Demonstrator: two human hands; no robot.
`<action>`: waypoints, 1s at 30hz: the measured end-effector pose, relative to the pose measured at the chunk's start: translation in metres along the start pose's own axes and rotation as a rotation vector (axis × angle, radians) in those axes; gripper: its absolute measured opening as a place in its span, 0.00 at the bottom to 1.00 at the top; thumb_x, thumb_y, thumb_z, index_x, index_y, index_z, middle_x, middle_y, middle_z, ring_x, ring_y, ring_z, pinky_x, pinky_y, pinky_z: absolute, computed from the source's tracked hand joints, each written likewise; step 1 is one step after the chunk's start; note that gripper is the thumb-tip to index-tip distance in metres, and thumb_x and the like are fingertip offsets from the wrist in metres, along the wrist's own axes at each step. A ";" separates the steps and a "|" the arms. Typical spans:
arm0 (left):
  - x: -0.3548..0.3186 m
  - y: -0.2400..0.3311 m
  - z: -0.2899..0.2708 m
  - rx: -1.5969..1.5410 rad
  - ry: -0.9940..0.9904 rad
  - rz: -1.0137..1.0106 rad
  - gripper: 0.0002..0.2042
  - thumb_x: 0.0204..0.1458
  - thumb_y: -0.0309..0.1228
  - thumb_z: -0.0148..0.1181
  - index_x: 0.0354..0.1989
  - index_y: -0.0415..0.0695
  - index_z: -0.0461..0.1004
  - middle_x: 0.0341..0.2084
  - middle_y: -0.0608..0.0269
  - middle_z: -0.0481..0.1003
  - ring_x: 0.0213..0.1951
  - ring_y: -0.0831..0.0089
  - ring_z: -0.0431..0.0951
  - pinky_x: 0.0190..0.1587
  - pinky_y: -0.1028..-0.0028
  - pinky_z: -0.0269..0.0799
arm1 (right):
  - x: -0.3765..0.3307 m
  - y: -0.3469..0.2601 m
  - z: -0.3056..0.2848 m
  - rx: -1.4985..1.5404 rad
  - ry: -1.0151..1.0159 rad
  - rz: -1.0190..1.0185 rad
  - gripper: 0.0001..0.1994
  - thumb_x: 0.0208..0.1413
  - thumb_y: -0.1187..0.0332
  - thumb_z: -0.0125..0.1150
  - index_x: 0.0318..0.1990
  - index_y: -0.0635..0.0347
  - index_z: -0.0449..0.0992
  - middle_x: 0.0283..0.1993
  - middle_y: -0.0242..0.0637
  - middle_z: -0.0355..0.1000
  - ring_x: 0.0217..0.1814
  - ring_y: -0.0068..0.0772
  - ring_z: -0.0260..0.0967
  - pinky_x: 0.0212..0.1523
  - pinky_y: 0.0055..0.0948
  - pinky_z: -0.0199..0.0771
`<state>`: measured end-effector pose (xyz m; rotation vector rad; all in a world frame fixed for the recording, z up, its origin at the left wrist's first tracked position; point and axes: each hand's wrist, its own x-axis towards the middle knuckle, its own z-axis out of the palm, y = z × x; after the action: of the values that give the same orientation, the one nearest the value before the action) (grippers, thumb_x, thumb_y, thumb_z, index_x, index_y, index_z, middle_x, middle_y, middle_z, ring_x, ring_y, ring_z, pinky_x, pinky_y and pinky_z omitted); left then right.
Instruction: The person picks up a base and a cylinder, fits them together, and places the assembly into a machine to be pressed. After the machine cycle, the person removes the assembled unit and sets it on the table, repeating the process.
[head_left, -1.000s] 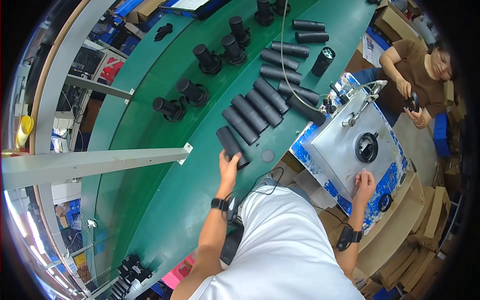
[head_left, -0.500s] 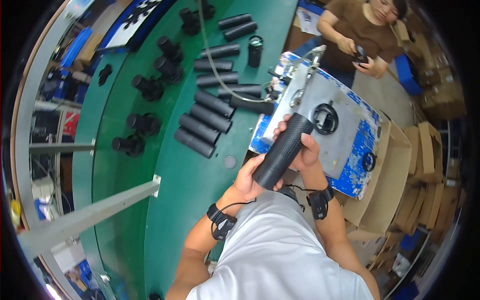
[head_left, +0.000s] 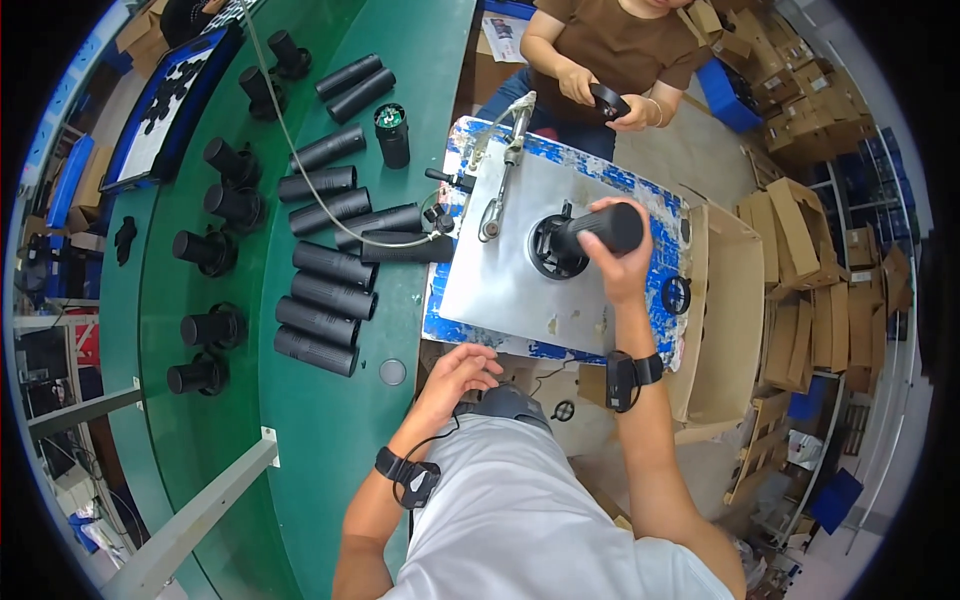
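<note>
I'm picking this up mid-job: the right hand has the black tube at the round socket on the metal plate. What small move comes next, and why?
Probably press the black tube straight into the round black socket. The right hand holds it with its end at the socket's mouth, while the left hand rests free at the metal plate edge.

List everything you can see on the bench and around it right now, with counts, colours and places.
Black tube: one, in the right hand, its end at the round black fixture.
Metal plate: one, grey with chipped blue edges, centre.
Lying black tubes: about a dozen, on the green bench.
Flanged black pieces: several, far left of the bench.
Cardboard boxes: many, brown, right.
Co-worker's hands: two, top, holding a small black part.
Left hand: open, at the plate's near edge.
Right hand: fingers wrapped around the tube.
</note>
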<state>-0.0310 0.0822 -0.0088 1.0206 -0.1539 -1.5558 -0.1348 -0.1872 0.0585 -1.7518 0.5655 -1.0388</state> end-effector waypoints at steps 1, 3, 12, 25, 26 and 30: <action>0.000 0.000 -0.001 -0.017 -0.001 -0.005 0.12 0.62 0.33 0.50 0.48 0.40 0.71 0.38 0.59 0.77 0.35 0.77 0.77 0.42 0.78 0.71 | -0.002 -0.005 0.007 -0.016 -0.068 -0.003 0.24 0.42 0.76 0.68 0.48 0.60 0.67 0.46 0.38 0.70 0.50 0.31 0.68 0.57 0.32 0.65; 0.000 0.000 -0.004 -0.018 -0.001 -0.016 0.11 0.62 0.32 0.50 0.47 0.40 0.71 0.37 0.60 0.77 0.35 0.76 0.78 0.41 0.79 0.72 | -0.011 -0.012 0.017 -0.148 -0.278 0.002 0.24 0.41 0.76 0.70 0.49 0.60 0.68 0.46 0.38 0.71 0.51 0.31 0.68 0.57 0.32 0.65; 0.011 0.012 -0.002 -0.058 0.005 0.005 0.09 0.62 0.31 0.48 0.45 0.41 0.71 0.36 0.61 0.78 0.35 0.78 0.78 0.41 0.80 0.72 | -0.032 0.044 0.040 -0.208 0.325 0.025 0.20 0.46 0.75 0.69 0.47 0.64 0.69 0.46 0.36 0.71 0.47 0.27 0.69 0.51 0.27 0.68; 0.010 0.014 -0.009 0.019 0.010 0.005 0.09 0.62 0.31 0.48 0.44 0.42 0.72 0.35 0.62 0.77 0.35 0.79 0.77 0.40 0.81 0.70 | 0.003 0.039 0.012 0.038 -0.346 0.161 0.20 0.41 0.76 0.69 0.43 0.63 0.70 0.41 0.37 0.73 0.47 0.31 0.71 0.54 0.31 0.67; 0.011 0.014 -0.007 0.009 0.042 0.004 0.09 0.62 0.32 0.48 0.43 0.42 0.72 0.35 0.63 0.77 0.34 0.79 0.76 0.40 0.81 0.70 | -0.010 0.041 0.029 -0.064 -0.007 0.098 0.19 0.42 0.77 0.69 0.43 0.63 0.70 0.40 0.37 0.73 0.46 0.30 0.71 0.53 0.30 0.68; 0.012 0.016 -0.005 -0.047 0.101 0.053 0.08 0.61 0.31 0.49 0.43 0.42 0.72 0.33 0.63 0.77 0.33 0.80 0.75 0.39 0.79 0.68 | -0.015 0.042 0.054 -0.220 0.384 0.052 0.17 0.44 0.78 0.67 0.43 0.63 0.70 0.38 0.36 0.73 0.43 0.28 0.70 0.51 0.28 0.68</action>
<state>-0.0146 0.0698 -0.0087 1.0476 -0.0730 -1.4503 -0.0936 -0.1653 0.0059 -1.7212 0.9920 -1.3280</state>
